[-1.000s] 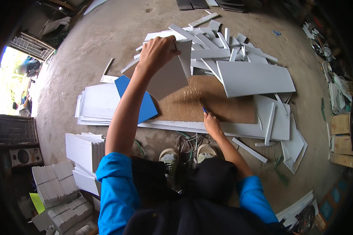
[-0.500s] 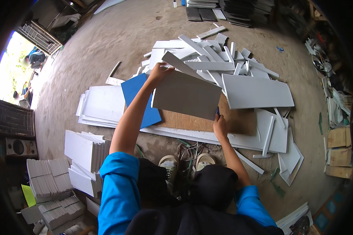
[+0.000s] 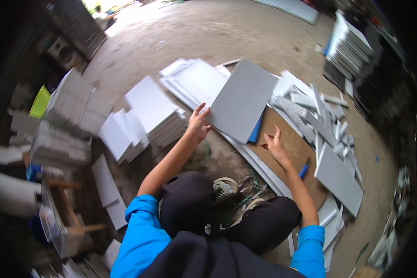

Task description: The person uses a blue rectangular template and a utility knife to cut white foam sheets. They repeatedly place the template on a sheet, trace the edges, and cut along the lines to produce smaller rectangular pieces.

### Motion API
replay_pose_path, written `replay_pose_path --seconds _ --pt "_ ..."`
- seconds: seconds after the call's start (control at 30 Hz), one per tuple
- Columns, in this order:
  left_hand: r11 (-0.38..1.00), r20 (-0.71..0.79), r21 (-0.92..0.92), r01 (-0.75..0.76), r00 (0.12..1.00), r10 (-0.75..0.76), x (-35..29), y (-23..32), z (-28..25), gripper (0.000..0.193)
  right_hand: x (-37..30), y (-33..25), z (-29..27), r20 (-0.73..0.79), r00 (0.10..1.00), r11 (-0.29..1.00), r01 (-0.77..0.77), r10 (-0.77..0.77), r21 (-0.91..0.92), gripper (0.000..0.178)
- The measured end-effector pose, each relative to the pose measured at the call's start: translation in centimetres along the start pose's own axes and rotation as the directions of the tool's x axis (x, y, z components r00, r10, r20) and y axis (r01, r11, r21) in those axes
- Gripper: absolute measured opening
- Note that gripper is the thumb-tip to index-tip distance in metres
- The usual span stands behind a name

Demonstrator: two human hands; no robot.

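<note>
A grey rectangular foam-like panel (image 3: 243, 99) lies at a slant over white sheets and a blue panel (image 3: 255, 131). Beside its left edge is my left hand (image 3: 199, 123), fingers apart; whether a fingertip touches the edge I cannot tell. My right hand (image 3: 276, 146) hovers over the brown board (image 3: 289, 134), with fingers spread and nothing in them. On that board, close to my right wrist, lies a blue-handled tool (image 3: 304, 170), probably a cutter; its blade is not clear. White sheets (image 3: 197, 81) spread out under and beyond the grey panel.
White offcut strips (image 3: 326, 116) pile up to the right, with another grey panel (image 3: 340, 178) leaning there. Stacks of white panels (image 3: 155, 109) stand at the left, near a wooden-framed stool (image 3: 69, 204). More stacked sheets (image 3: 350, 41) are at the far right.
My view has swung left. The grey panel has left my right hand and now rests over the sheets. The blue-handled tool has gone from my right hand onto the board. Both hands have opened.
</note>
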State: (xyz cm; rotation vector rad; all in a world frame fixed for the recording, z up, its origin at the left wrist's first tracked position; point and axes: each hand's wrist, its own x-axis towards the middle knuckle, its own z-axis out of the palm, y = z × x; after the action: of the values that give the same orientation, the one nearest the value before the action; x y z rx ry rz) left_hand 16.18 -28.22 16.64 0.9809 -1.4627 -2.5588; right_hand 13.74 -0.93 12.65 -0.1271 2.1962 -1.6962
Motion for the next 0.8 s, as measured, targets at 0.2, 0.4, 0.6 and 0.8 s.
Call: replay_pose_path --seconds 0.2,0.4,0.6,0.8 --pt "0.893 -0.275 -0.21 -0.399 0.9 0.337 -5.5 4.3 -13.3 0.04 4.4 -13.1 17.2 0.473 0.86 0.962 0.067 -0.191 0.266 0.052" --pt "0.821 -0.468 -0.09 -0.564 0.751 0.465 -2.5 5.1 -22.5 0.037 8.8 -13.8 29.7 0.34 0.92 0.979 0.2 -0.196 0.023 0.042" --pt "0.89 -0.563 0.286 -0.355 0.69 0.456 -1.4 5.2 -22.5 0.04 12.2 -10.3 32.1 0.182 0.939 0.882 0.339 -0.293 -0.328 0.042" --pt "0.469 -0.222 0.739 -0.483 0.482 0.848 -1.9 4.8 -15.5 0.037 11.2 -8.8 21.8 0.271 0.837 0.667 0.545 -0.476 -0.508 0.03"
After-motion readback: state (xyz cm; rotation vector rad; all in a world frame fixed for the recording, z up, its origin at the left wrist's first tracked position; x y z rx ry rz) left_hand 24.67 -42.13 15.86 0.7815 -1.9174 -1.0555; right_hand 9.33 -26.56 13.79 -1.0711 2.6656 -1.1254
